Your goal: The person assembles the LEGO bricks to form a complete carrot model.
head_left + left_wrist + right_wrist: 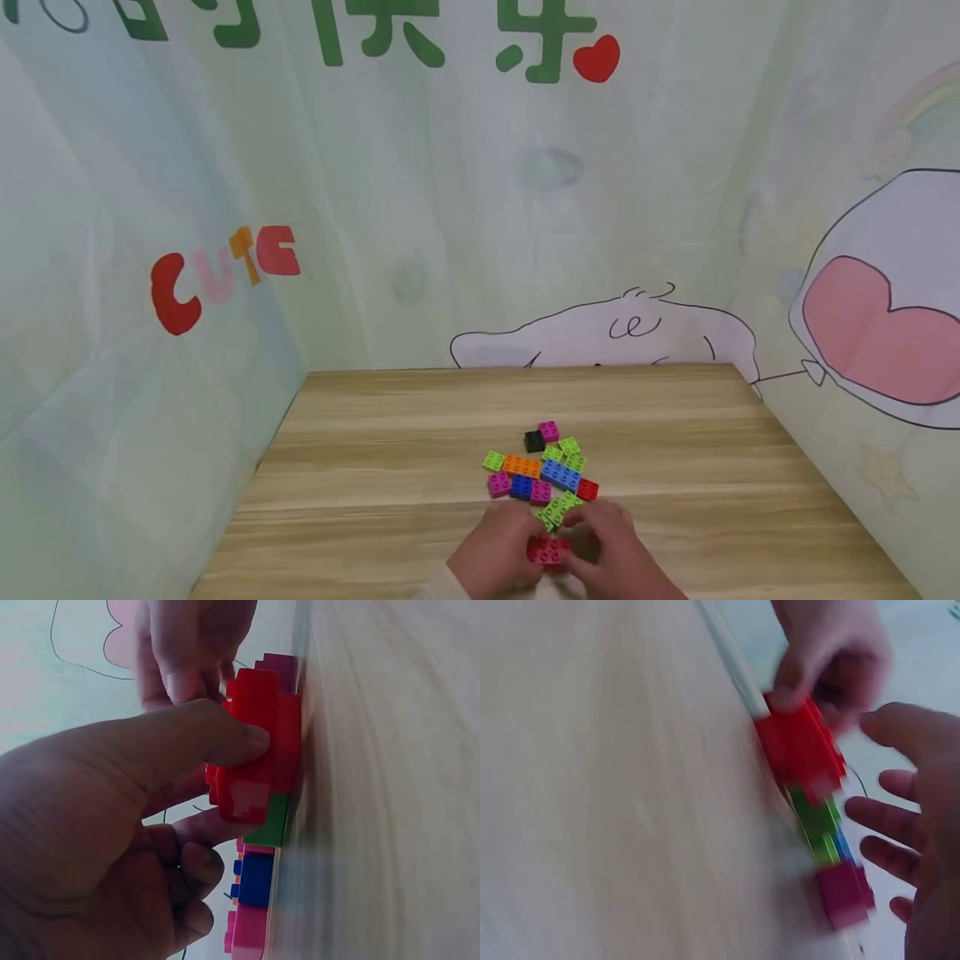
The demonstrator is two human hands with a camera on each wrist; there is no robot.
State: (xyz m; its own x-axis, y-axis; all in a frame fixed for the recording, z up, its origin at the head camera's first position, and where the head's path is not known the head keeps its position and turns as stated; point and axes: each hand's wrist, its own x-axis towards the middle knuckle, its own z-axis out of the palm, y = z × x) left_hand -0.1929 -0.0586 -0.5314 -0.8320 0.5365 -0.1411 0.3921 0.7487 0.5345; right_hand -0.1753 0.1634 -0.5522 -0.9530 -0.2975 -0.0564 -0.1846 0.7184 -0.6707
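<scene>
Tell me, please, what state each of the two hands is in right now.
Left hand: closed, pinching a red studded building brick.
Right hand: open, fingers apart beside that brick, with nothing visible in its grasp.

Pale green printed sheeting [450,208] around far, left and right sides of wood-grain tabletop [375,442]. Far: green Chinese characters [553,37], red heart [597,59], outlined cartoon head [577,337]. Left: "CUTE" lettering [243,245]. Right: white balloon [896,237], pink heart [873,333]. Soft light.

Through my feed I see a pale cream sleeve [444,587] edging into view behind the left grip [495,546]. That grip and the right grip [613,552] are bare and five-fingered; the left thumbnail [259,735] looks short.
</scene>
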